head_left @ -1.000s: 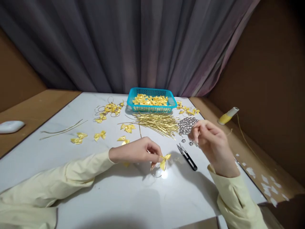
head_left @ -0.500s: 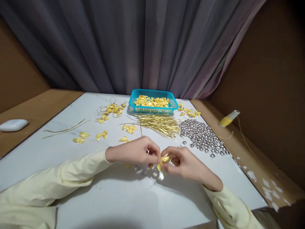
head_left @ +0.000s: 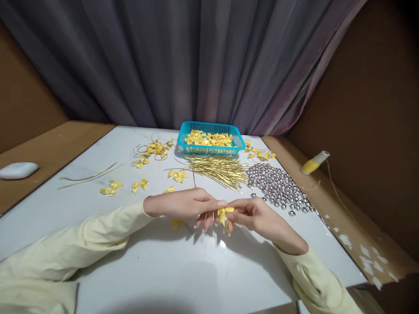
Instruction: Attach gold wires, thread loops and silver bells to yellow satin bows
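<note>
Over the white tabletop (head_left: 163,266) both hands meet at a small yellow ribbon bow (head_left: 225,211). My right hand (head_left: 255,214) pinches the bow between thumb and fingers. From the left, my left hand (head_left: 188,204) reaches in, its thumb tip at the bow's upper edge and its other fingers hanging loosely below. Thin pale lines show by those fingers; I cannot make out what they are. Beyond the left hand lie more loose yellow bows, one bow (head_left: 178,175) just behind it and another bow (head_left: 139,186) farther left.
A blue basket (head_left: 211,151) of yellow bows stands at the back. Before it lies a pile of gold twist ties (head_left: 219,172), with silver beads (head_left: 278,185) to the right. Bows with looped cords (head_left: 153,149) sit back left. A yellow-wrapped thread cone (head_left: 314,163) is at the right edge.
The bow has turned and risen slightly between my hands. My left fingers have loosened and stretched out below, while its thumb has moved to the bow's top.
</note>
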Motion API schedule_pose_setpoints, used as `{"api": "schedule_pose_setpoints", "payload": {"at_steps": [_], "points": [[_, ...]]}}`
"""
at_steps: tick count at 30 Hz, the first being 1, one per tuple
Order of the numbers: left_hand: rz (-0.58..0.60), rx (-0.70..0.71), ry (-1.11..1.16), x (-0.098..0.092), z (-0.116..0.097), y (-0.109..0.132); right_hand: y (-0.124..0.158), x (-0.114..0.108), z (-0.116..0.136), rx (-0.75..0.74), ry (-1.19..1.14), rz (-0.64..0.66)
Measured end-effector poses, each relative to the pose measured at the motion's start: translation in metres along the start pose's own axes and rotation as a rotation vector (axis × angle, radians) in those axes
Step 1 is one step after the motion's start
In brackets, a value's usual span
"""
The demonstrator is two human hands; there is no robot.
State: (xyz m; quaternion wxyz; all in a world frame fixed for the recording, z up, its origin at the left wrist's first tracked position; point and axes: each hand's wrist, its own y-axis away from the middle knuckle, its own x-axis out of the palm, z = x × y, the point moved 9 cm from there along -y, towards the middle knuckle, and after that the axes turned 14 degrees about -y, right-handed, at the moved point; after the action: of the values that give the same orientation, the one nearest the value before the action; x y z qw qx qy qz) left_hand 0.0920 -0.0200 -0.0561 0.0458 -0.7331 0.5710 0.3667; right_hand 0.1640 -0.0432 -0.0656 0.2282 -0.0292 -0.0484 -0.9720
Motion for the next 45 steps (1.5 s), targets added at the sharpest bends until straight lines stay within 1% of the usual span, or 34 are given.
{"api": "schedule_pose_setpoints", "payload": {"at_steps": [3, 5, 10, 12, 14, 16, 18, 20, 22, 25, 30, 38, 41, 45], "points": [[0.063, 0.015, 0.088, 0.005, -0.001, 0.000, -0.002, -0.008, -0.002, -0.012, -0.055, -0.065], [0.054, 0.012, 0.126, 0.003, -0.003, 0.000, -0.003, -0.013, -0.004, 0.000, -0.053, -0.108], [-0.021, 0.042, 0.253, 0.000, -0.007, -0.002, -0.004, -0.013, -0.001, -0.017, -0.070, -0.128], [-0.067, 0.046, 0.283, 0.002, -0.003, -0.005, -0.004, -0.013, 0.001, -0.036, -0.081, -0.132], [-0.144, 0.035, 0.290, 0.003, 0.004, -0.008, -0.004, -0.013, 0.002, -0.048, -0.081, -0.139], [-0.233, 0.022, 0.251, 0.002, 0.008, -0.009, -0.004, -0.013, 0.001, -0.054, -0.067, -0.144], [-0.318, 0.010, 0.156, 0.000, 0.009, -0.008, -0.004, -0.013, 0.000, -0.054, -0.041, -0.147], [-0.385, 0.009, 0.027, -0.004, 0.005, -0.006, -0.003, -0.012, 0.001, -0.058, -0.012, -0.153], [-0.421, 0.019, -0.084, -0.007, 0.000, -0.003, -0.002, -0.012, 0.004, -0.067, 0.016, -0.158], [-0.443, 0.043, -0.187, -0.009, -0.004, -0.001, 0.000, -0.009, 0.008, -0.059, 0.063, -0.130], [-0.473, 0.094, -0.300, -0.009, -0.006, 0.000, 0.001, -0.003, 0.007, -0.008, 0.118, -0.055], [-0.468, 0.094, -0.387, -0.005, -0.005, 0.001, 0.002, 0.000, 0.012, -0.061, 0.225, -0.010], [-0.474, 0.080, -0.408, -0.007, -0.005, 0.001, 0.001, -0.005, 0.009, -0.055, 0.233, -0.049], [-0.515, 0.036, -0.481, -0.012, -0.005, 0.002, -0.001, -0.018, -0.007, 0.038, 0.098, -0.196]]}}
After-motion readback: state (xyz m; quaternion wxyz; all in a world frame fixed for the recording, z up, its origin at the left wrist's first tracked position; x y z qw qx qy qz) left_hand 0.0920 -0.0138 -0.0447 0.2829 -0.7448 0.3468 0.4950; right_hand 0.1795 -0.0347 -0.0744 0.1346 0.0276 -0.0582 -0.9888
